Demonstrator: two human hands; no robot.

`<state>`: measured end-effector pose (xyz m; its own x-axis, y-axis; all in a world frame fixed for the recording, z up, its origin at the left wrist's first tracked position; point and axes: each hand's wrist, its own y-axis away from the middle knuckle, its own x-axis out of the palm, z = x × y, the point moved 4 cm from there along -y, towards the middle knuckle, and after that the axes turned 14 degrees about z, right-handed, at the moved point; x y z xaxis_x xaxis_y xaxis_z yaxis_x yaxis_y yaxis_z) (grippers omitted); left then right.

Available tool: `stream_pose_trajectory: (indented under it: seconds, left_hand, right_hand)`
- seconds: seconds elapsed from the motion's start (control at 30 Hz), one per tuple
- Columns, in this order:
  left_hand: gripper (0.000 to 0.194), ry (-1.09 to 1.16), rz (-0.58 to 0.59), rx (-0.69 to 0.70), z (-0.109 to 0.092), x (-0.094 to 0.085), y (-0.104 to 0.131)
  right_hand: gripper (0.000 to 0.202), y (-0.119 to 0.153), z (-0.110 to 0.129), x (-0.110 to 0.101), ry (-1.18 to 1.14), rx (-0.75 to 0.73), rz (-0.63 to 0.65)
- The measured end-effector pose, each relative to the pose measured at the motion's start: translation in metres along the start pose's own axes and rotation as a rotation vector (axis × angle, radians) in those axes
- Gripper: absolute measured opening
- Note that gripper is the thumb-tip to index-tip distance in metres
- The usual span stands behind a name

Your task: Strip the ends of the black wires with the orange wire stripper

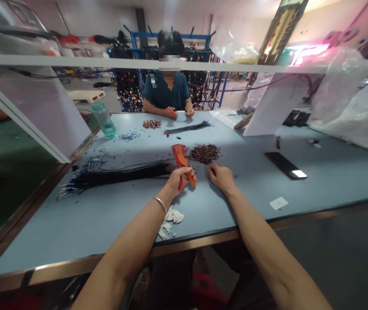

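My left hand (180, 180) is wrapped around the handles of an orange-and-red hand tool, which looks like wire-stripping or crimping pliers (180, 156), its head pointing away from me. My right hand (221, 176) rests near the table with its fingers curled together; whatever they pinch is hidden, though a thin dark end (235, 176) shows beside the hand. Just beyond it lies a heap of small dark and copper-coloured pieces (205, 153). To the left of the pliers stretches a bundle of black wires (122, 175) with blue-and-white tips at its far left end.
Across the table a person (167, 92) sits by a copper-coloured pile (152, 124) and a smaller wire bundle (188, 128). A green bottle (103, 120) stands left. A phone (285, 165) and a white card (278, 203) lie right. White scraps (172, 217) lie near the front edge.
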<state>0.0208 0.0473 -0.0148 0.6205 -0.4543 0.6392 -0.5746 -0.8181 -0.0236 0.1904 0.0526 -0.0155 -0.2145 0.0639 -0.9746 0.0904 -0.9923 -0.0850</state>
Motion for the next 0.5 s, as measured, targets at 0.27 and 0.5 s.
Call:
stream_pose_trajectory:
  seconds: [0.27,0.5]
  left_hand:
    - [0.012,-0.004,0.005,-0.009,-0.0038,0.0015,-0.0008]
    - [0.014,-0.029,0.020,-0.016,-0.0041,0.0028,-0.0019]
  right_hand:
    - [0.022,-0.0006,0.0012,-0.0013,-0.014,0.001,0.029]
    - [0.023,-0.0012,0.0002,-0.0005,-0.025,0.005,0.037]
